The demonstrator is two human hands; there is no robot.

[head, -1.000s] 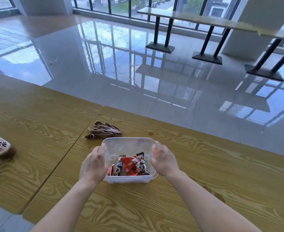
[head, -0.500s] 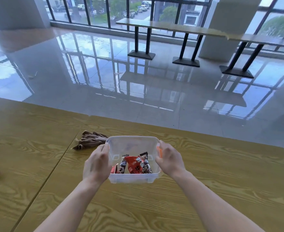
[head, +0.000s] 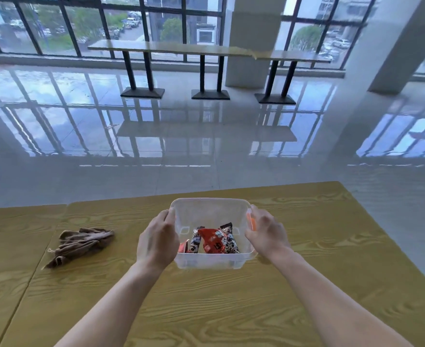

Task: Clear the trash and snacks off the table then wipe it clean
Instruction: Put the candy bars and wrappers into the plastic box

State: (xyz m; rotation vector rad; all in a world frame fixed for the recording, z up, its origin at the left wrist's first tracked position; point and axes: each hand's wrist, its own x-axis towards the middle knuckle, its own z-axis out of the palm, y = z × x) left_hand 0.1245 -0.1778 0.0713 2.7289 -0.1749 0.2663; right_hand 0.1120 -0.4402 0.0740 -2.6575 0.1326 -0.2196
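Observation:
A clear plastic box (head: 209, 262) is held over the yellow wooden table (head: 231, 309), near its far edge. Red and black-and-white snack packets (head: 214, 241) lie in its bottom. My left hand (head: 157, 240) grips the box's left side. My right hand (head: 265, 231) grips the right side, over an orange clip. To the left of the box a crumpled brown cloth (head: 80, 242) lies on the table.
The table's far edge (head: 244, 190) runs just behind the box, and its right edge slants down toward the lower right. A seam (head: 41, 256) splits the tabletop on the left. Beyond lies glossy floor with a long counter (head: 206, 50) by the windows.
The box has moved to the right and slightly away in both hands. The view has swung right and up; the bottle at the left has left the frame.

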